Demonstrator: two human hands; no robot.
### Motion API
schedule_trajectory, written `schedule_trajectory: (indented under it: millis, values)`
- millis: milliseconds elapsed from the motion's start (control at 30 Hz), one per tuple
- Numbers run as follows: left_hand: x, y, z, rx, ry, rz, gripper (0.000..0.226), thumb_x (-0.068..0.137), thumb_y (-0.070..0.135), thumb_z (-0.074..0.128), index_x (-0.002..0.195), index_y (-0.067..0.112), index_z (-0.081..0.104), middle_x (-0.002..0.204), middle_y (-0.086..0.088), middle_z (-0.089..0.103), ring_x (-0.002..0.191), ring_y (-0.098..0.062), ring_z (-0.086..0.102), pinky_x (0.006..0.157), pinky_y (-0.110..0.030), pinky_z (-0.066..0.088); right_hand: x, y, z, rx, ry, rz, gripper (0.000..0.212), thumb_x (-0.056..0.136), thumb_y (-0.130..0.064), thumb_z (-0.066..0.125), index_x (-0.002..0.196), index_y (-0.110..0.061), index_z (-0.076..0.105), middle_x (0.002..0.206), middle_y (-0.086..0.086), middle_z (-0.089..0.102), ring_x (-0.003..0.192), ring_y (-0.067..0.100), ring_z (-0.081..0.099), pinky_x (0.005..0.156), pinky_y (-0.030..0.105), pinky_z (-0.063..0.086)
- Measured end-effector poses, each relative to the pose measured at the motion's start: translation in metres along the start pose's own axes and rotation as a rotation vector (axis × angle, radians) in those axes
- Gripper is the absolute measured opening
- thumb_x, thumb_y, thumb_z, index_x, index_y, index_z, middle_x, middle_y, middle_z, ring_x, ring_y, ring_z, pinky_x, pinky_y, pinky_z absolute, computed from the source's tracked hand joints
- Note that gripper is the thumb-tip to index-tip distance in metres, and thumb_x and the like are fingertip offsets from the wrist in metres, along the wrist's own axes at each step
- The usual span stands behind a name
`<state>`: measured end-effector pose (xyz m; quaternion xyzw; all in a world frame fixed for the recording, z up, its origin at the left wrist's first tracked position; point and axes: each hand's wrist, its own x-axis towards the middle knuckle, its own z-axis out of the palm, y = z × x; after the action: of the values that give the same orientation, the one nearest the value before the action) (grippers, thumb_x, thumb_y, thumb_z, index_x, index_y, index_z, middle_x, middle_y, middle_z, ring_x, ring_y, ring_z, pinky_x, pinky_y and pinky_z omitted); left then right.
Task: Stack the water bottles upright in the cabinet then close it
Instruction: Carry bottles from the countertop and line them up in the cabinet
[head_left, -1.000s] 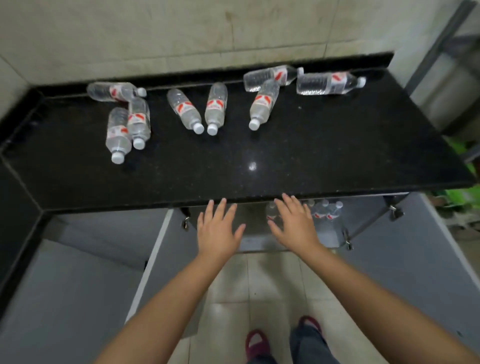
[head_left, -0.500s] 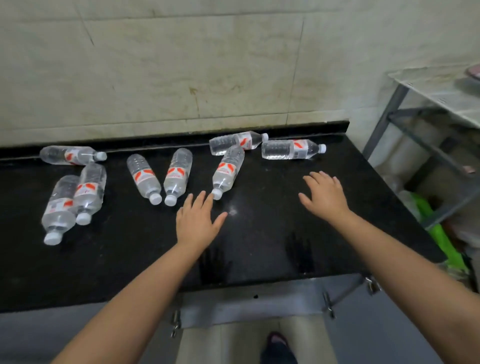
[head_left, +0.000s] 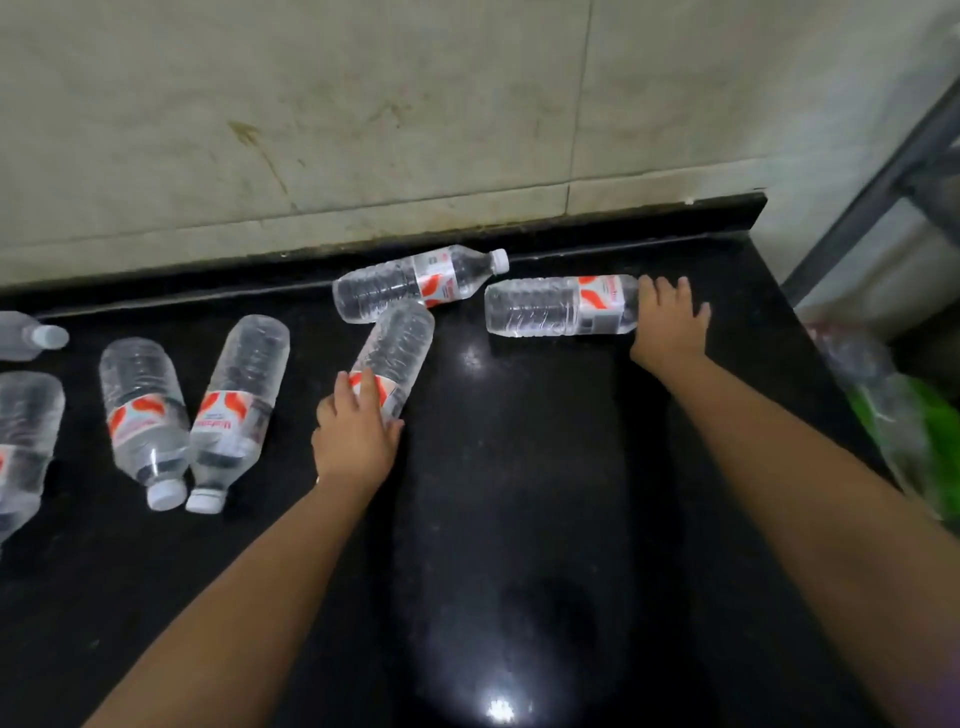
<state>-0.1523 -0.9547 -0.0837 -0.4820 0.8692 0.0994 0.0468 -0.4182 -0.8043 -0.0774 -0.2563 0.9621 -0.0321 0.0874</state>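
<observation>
Setting: plain utility kitchen or pantry corner. Evidence: polished black stone counter (head_left: 519, 493) with a raised back lip, set against a wall of large, stained, off-white tiles (head_left: 311, 130). Far right: grey metal rack frame (head_left: 878, 192) standing beside the counter's end, green plastic bag (head_left: 935, 431) below it. Stock on counter: several clear plastic water bottles (head_left: 244, 400), lying on their sides.

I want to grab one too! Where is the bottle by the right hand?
It lies on its side at the back right of the black counter, its cap end under the right hand, just right of the bottle by the wall.
</observation>
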Motion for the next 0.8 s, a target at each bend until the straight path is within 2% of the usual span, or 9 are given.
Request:
schedule_trajectory:
  millis: [67, 133, 267, 333, 433, 500, 600, 667, 800]
  values:
    - [0.001, 0.0, 0.003, 0.011, 0.005, 0.0, 0.072, 0.093, 0.033, 0.053, 0.149, 0.01, 0.014, 0.156, -0.016, 0.014, 0.136, -0.038, 0.027, 0.103, -0.047, 0.04, 0.008, 0.001, 0.009, -0.035, 0.102, -0.062, 0.068, 0.078, -0.002, 0.065, 0.138, 0.0, 0.031, 0.14, 0.024, 0.04, 0.135, 0.038, 0.03, 0.113, 0.049, 0.028]
    - [0.001, -0.001, 0.004, -0.002, 0.004, 0.002, 0.074, 0.091, 0.03, 0.056, 0.149, 0.01, 0.014, 0.156, -0.016, 0.014, 0.136, -0.038, 0.027, 0.103, -0.047, 0.04, 0.008, 0.002, 0.013, -0.036, 0.13, -0.11, 0.06, 0.077, 0.003, 0.065, 0.13, 0.004, 0.037, 0.128, 0.027, 0.046, 0.119, 0.041, 0.044, 0.101, 0.046, 0.039]
    - [0.0, -0.009, 0.0, -0.09, -0.037, 0.047, 0.087, 0.084, 0.018, 0.063, 0.15, 0.007, 0.007, 0.158, -0.015, 0.006, 0.141, -0.036, 0.019, 0.111, -0.046, 0.032, -0.006, 0.004, 0.016, 0.0, 0.103, -0.178, 0.052, 0.082, 0.005, 0.058, 0.129, 0.003, 0.036, 0.127, 0.025, 0.043, 0.113, 0.038, 0.046, 0.09, 0.044, 0.048]
    - [-0.01, -0.021, 0.002, -0.195, -0.022, -0.004, 0.088, 0.084, 0.014, 0.064, 0.15, 0.007, 0.007, 0.156, -0.017, 0.011, 0.141, -0.034, 0.024, 0.111, -0.045, 0.033, -0.015, 0.006, 0.017, 0.023, 0.077, -0.204, 0.044, 0.083, 0.006, 0.055, 0.124, 0.003, 0.04, 0.125, 0.024, 0.043, 0.111, 0.037, 0.047, 0.088, 0.043, 0.048]
    - [-0.036, -0.036, 0.01, -0.401, 0.044, -0.176, 0.061, 0.087, 0.011, 0.061, 0.14, 0.006, 0.032, 0.14, -0.019, 0.039, 0.118, -0.038, 0.051, 0.096, -0.047, 0.045, -0.032, 0.014, 0.017, 0.106, 0.041, -0.249, 0.033, 0.088, -0.001, 0.053, 0.12, 0.003, 0.045, 0.122, 0.023, 0.046, 0.109, 0.036, 0.05, 0.088, 0.043, 0.047]
    - [-0.046, -0.038, 0.01, -0.44, 0.058, -0.196, 0.043, 0.089, 0.01, 0.057, 0.128, 0.001, 0.042, 0.132, -0.02, 0.045, 0.111, -0.038, 0.055, 0.092, -0.046, 0.046, -0.049, 0.019, 0.02, 0.104, 0.037, -0.318, 0.032, 0.089, -0.011, 0.057, 0.116, 0.005, 0.049, 0.119, 0.023, 0.05, 0.105, 0.037, 0.053, 0.085, 0.044, 0.047]
    - [-0.051, -0.035, 0.001, -0.379, 0.114, -0.135, 0.038, 0.09, 0.012, 0.057, 0.124, -0.001, 0.046, 0.129, -0.021, 0.045, 0.109, -0.039, 0.054, 0.089, -0.044, 0.045, -0.083, 0.02, 0.028, 0.11, 0.165, -0.498, 0.024, 0.07, -0.001, 0.075, 0.086, 0.01, 0.061, 0.093, 0.029, 0.059, 0.071, 0.041, 0.064, 0.056, 0.041, 0.055]
    - [-0.057, -0.032, -0.008, -0.322, 0.158, -0.101, 0.038, 0.088, 0.015, 0.06, 0.122, 0.002, 0.051, 0.124, -0.02, 0.048, 0.106, -0.038, 0.055, 0.086, -0.042, 0.046, -0.108, 0.019, 0.031, 0.106, 0.2, -0.563, 0.031, 0.047, 0.006, 0.085, 0.066, 0.007, 0.061, 0.072, 0.027, 0.062, 0.043, 0.034, 0.059, 0.035, 0.029, 0.048]
    - [-0.092, -0.032, -0.025, -0.275, 0.209, 0.029, 0.035, 0.085, 0.014, 0.062, 0.118, 0.002, 0.057, 0.118, -0.02, 0.052, 0.101, -0.038, 0.056, 0.078, -0.037, 0.045, -0.168, 0.02, 0.03, 0.138, 0.236, -0.558, 0.034, 0.04, 0.006, 0.087, 0.063, 0.004, 0.062, 0.068, 0.022, 0.063, 0.041, 0.033, 0.059, 0.03, 0.027, 0.047]
